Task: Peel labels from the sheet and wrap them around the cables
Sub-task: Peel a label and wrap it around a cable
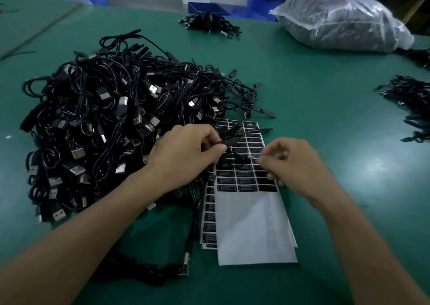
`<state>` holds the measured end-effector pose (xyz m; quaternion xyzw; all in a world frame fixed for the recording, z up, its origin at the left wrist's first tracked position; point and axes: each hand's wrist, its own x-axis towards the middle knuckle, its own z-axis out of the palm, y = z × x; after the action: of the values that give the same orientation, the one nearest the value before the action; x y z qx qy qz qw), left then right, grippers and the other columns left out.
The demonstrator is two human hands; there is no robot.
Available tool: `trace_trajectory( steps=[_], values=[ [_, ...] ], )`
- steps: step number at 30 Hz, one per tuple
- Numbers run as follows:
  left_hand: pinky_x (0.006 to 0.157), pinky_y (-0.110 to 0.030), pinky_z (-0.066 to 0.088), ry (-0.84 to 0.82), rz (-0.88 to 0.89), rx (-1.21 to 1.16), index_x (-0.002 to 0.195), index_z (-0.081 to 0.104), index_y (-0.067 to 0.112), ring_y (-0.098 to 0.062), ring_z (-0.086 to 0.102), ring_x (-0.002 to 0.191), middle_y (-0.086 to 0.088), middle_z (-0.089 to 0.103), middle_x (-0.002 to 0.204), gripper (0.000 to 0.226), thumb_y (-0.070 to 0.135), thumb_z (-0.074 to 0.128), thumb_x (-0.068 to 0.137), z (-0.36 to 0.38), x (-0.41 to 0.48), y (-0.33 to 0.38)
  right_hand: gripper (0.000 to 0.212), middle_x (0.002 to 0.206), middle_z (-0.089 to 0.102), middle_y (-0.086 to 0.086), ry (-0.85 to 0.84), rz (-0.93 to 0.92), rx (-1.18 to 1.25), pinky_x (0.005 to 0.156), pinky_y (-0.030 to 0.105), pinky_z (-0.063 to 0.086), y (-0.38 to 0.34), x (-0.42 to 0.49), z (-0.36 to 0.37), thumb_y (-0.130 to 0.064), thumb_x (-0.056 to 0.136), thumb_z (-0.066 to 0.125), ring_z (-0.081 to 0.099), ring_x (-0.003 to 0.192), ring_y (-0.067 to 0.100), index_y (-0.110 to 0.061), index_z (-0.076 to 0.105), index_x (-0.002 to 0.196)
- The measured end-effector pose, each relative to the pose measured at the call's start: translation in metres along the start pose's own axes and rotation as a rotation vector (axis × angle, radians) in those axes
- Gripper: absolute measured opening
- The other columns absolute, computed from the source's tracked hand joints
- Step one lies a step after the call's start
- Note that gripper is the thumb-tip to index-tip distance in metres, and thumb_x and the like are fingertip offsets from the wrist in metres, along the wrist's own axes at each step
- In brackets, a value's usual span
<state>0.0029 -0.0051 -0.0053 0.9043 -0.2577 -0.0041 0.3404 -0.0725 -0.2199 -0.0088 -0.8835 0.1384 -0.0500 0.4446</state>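
A white label sheet [250,223] with rows of black labels lies on the green table in front of me; its lower half is bare backing. My left hand [183,156] grips a thin black cable [229,140] just above the sheet's upper part. My right hand [295,165] hovers over the sheet's right edge, its thumb and fingertips pinched together near the labels; motion blur hides whether a label is between them. A big heap of black USB cables [111,118] lies to the left of the sheet.
More label sheets [208,221] poke out under the top one. Smaller cable piles sit at the far middle [209,24] and right edge [409,100]. A clear plastic bag [342,17] of cables lies at the back right. Blue bins [207,8] stand behind the table.
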Motion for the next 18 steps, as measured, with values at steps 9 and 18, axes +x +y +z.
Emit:
trace_trajectory(
  steps=[9,18],
  values=[
    [0.062,-0.033,0.051,-0.069,0.212,0.153,0.096,0.043,0.04,-0.003,0.06,0.061,0.016,0.069,0.072,0.02,0.057,0.033,0.094,0.019,-0.02,0.025,0.012,0.073,0.072,0.001,0.083,0.156,-0.002,0.065,0.033,0.053,-0.001,-0.001,-0.001,-0.031,0.081,0.078,0.065,0.066,0.016,-0.023,0.069,0.082],
    [0.053,-0.029,0.04,-0.015,0.151,0.149,0.092,0.044,0.038,-0.008,0.056,0.059,0.013,0.06,0.064,0.012,0.048,0.045,0.098,0.037,-0.017,0.009,0.027,0.072,0.069,-0.002,-0.046,0.311,0.329,0.056,0.027,0.038,0.003,0.003,-0.008,-0.019,0.079,0.083,0.056,0.066,0.011,-0.021,0.069,0.102]
  ],
)
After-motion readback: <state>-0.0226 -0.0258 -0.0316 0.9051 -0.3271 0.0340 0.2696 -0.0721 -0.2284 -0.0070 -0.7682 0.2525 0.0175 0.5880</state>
